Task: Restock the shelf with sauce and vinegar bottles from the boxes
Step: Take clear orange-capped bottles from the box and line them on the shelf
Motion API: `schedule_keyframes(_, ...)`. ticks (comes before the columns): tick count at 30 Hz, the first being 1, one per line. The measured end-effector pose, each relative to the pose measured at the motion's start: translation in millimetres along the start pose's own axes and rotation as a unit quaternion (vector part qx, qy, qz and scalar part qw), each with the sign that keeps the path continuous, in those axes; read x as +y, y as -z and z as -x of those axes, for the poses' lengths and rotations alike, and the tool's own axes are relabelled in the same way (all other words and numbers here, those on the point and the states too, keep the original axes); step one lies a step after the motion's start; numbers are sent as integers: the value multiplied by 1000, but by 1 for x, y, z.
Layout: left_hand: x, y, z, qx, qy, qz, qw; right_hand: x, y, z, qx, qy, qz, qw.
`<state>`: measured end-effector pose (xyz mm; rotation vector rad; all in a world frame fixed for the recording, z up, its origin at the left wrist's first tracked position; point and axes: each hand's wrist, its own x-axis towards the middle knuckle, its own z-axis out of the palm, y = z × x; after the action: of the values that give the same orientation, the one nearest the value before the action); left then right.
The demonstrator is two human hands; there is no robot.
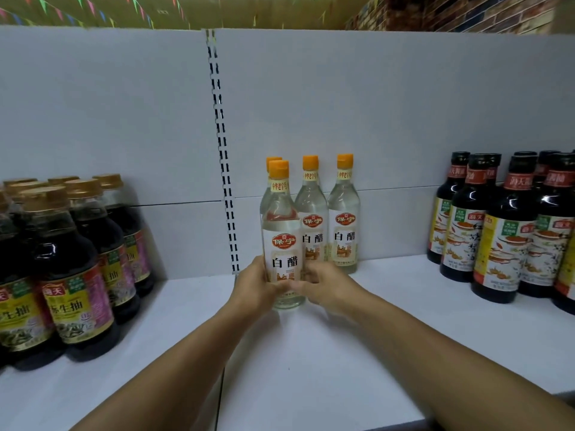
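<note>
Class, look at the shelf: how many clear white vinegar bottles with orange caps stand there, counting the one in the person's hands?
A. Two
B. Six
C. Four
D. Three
C: the front white vinegar bottle is gripped by the left hand and right hand, with three more behind it along the back panel.

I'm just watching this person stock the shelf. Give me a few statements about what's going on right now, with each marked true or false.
1. Both hands hold the front clear white vinegar bottle with the orange cap. True: the left hand and right hand wrap its lower part.
2. That bottle lies on its side. False: it stands upright on the white shelf.
3. Three more orange-capped vinegar bottles stand behind it. True.
4. The dark soy sauce bottles with gold caps stand to the right. False: they are on the left; the black-capped dark sauce bottles are on the right.
</note>
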<state>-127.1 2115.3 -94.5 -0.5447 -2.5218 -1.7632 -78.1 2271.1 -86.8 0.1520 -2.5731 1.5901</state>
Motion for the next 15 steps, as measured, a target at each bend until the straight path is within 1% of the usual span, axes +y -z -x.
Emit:
schedule_keyframes(4, -3, 3, -9, -23, 1, 13, 1000, 1, -4, -6, 11, -2, 14, 1000)
schedule_keyframes(10, -8, 5, -19, -35, -5, 18, 999, 6, -11, -7, 21, 26, 10, 999)
schedule_keyframes(15, -11, 5, -25, -44, 3, 31, 999, 10, -14, -11, 30, 18, 49, 998)
